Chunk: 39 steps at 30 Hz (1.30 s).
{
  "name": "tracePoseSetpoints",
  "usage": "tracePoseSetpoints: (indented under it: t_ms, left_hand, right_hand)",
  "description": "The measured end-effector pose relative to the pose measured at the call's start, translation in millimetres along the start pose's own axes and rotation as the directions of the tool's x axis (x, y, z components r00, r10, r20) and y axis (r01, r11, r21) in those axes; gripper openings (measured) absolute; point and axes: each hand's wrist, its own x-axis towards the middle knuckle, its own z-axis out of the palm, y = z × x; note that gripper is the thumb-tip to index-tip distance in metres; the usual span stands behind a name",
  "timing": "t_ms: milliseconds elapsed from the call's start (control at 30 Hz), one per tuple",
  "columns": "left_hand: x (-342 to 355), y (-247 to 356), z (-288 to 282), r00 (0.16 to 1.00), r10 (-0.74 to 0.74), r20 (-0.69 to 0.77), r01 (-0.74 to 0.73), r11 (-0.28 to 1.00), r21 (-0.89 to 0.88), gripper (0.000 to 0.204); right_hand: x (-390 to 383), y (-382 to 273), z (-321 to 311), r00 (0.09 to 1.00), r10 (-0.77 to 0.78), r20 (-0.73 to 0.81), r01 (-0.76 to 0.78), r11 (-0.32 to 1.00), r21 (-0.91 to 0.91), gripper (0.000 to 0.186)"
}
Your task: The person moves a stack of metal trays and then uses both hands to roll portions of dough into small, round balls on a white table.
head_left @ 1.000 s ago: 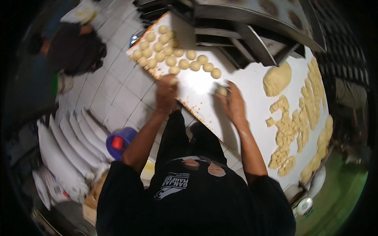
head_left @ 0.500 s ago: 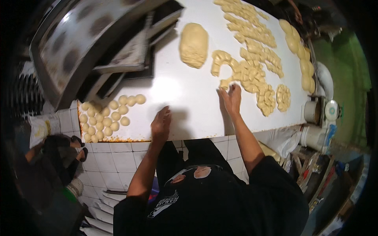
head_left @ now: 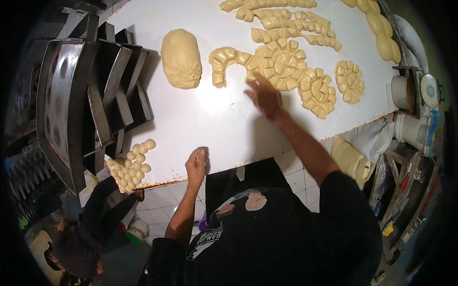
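My right hand (head_left: 264,97) reaches over the white table (head_left: 224,133), fingers apart and fingertips near a horseshoe of cut dough pieces (head_left: 219,66) and the cut round beside it (head_left: 281,62). Near the table's front edge, my left hand (head_left: 195,163) has its fingers curled; what they hold, if anything, is hidden. A large smooth dough lump (head_left: 181,59) lies behind. Small round dough balls (head_left: 129,169) cluster at the front left corner. More cut dough rounds (head_left: 316,93) and long segmented dough strips (head_left: 296,33) cover the back and right of the table.
Stacked dark metal pans (head_left: 62,114) occupy the left side. Smooth dough pieces (head_left: 384,40) line the right edge, beside a pot (head_left: 402,90) and buckets (head_left: 412,128). Below left, another person (head_left: 76,250) is low near the tiled floor (head_left: 162,205).
The view has swung right toward the cut dough. My right hand, earlier around a dough ball, is now farther forward with fingers apart. My left hand stays near the front edge.
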Motion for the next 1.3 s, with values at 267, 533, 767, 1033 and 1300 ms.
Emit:
tracePoseSetpoints:
  t_ms: [267, 533, 767, 1033, 1300]
  left_hand:
    - [27.0, 9.7, -26.6, 0.954, 0.300, -0.027, -0.285, 0.928, 0.238, 0.027]
    - [22.5, -20.9, -64.7, 0.845, 0.519, 0.130, -0.528, 0.768, 0.364, 0.031]
    - [84.1, -14.1, -86.3, 0.558, 0.560, 0.612, -0.773, 0.084, 0.629, 0.060]
    - [39.9, -55.3, -66.1, 0.633, 0.566, 0.529, -0.771, 0.398, 0.498, 0.030]
    - [55.3, -24.5, 25.0, 0.804, 0.550, 0.224, -0.527, 0.488, 0.696, 0.021]
  right_hand:
    - [33.7, 18.1, 4.9, 0.972, 0.191, 0.140, -0.127, 0.919, -0.374, 0.042]
    - [-51.0, -164.5, 18.7, 0.676, 0.185, 0.714, -0.324, 0.944, 0.062, 0.035]
    - [-85.6, -79.7, 18.9, 0.971, 0.038, 0.235, -0.003, 0.989, -0.150, 0.030]
    - [-108.6, -113.7, 49.4, 0.888, -0.046, 0.457, -0.005, 0.994, 0.110, 0.038]
    - [-110.2, -104.8, 96.8, 0.981, -0.165, 0.104, 0.160, 0.986, 0.053, 0.029]
